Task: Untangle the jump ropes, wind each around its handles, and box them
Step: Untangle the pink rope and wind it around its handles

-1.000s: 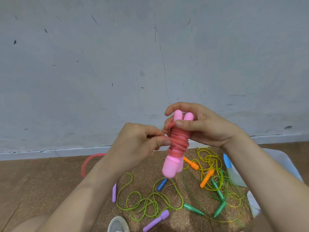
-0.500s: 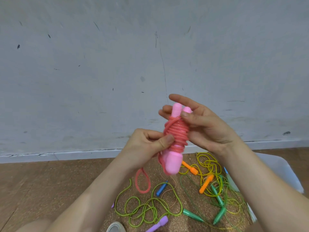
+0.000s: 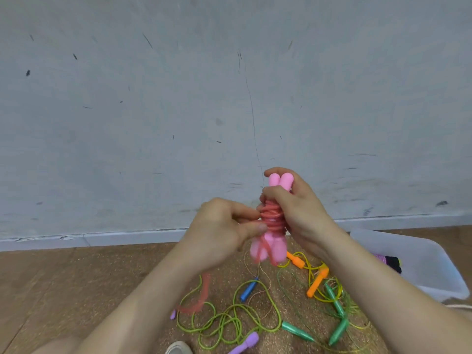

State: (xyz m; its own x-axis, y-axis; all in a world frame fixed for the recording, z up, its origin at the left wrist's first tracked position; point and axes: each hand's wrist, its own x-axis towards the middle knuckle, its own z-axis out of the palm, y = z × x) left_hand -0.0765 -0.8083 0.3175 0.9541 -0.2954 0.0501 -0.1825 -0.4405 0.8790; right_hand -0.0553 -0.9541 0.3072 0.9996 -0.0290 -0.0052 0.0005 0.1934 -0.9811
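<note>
While the right hand grips the two pink plastic jump-rope handles above the floor, the left hand pinches the red cord coils; one slip, that loose tail could unwind

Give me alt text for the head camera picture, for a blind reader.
A right hand grips two pink handles upright while the left hand pinches the red cord wound round them. Tangled ropes lie on the floor below, a clear box to the right.
</note>
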